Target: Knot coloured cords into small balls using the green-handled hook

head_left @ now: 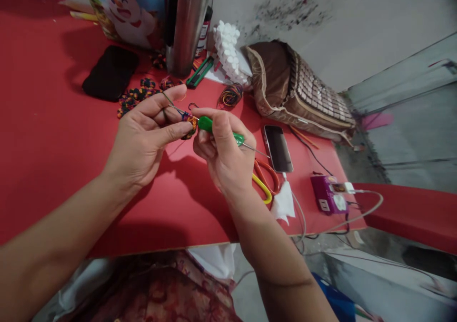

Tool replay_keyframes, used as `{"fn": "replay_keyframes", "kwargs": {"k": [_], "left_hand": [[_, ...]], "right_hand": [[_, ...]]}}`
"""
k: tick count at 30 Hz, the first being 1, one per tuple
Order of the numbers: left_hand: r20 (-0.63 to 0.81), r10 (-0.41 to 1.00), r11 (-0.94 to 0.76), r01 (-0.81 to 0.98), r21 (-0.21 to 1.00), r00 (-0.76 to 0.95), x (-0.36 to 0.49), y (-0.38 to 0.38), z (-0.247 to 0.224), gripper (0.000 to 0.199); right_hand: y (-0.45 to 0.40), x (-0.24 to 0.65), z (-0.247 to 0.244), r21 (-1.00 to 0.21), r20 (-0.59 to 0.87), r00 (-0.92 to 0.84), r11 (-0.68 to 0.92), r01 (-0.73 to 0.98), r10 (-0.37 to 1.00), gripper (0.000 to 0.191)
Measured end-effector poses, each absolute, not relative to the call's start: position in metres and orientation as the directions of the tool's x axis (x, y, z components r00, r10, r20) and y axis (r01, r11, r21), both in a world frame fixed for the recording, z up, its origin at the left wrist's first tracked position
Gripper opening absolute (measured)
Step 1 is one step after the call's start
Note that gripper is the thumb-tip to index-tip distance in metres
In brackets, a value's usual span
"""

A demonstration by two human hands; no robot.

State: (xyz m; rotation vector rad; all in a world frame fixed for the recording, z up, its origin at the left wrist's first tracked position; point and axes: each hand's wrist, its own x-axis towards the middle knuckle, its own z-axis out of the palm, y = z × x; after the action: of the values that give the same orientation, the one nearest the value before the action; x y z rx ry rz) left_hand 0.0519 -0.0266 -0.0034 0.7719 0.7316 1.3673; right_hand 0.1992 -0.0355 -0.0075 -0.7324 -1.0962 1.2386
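My left hand (pixel 146 131) pinches a small multicoloured crochet piece (pixel 190 125) between thumb and fingers, with a dark strand of yarn looped over its raised index finger. In my right hand (pixel 228 151) is a crochet hook (pixel 206 123) with a green handle; its thin shaft reaches into the piece, and a metal point sticks out at the handle's other end. Just beyond my hands lies a small bundle of multicoloured yarn (pixel 230 96). Several finished-looking crochet bits (pixel 135 96) in the same colours rest behind my left hand.
A black phone-like object (pixel 110 72), a metal flask (pixel 191 27) and a green cutter (pixel 200 72) are toward the back. Scissors (pixel 266 181), a charging phone (pixel 278 148) and a purple power box (pixel 328 193) lie right. A brown cushion (pixel 300 84) leans by the wall.
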Motion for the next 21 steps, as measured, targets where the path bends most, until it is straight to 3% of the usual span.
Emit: {"fn": "replay_keyframes", "kwargs": {"k": [5, 21], "left_hand": [[0.041, 0.998, -0.013, -0.552, 0.834, 0.038, 0.0527, -0.0263, -0.0045, 0.05], [0.017, 1.0, -0.014, -0.539, 0.842, 0.001, 0.0523, -0.0246, -0.0028, 0.044]], "right_hand": [[-0.033, 0.1983, -0.0103, -0.93, 0.249, -0.012, 0.236, -0.28, 0.968, 0.057], [-0.0317, 0.1959, -0.0096, -0.935, 0.213, 0.005, 0.206, -0.289, 0.977, 0.061]]}}
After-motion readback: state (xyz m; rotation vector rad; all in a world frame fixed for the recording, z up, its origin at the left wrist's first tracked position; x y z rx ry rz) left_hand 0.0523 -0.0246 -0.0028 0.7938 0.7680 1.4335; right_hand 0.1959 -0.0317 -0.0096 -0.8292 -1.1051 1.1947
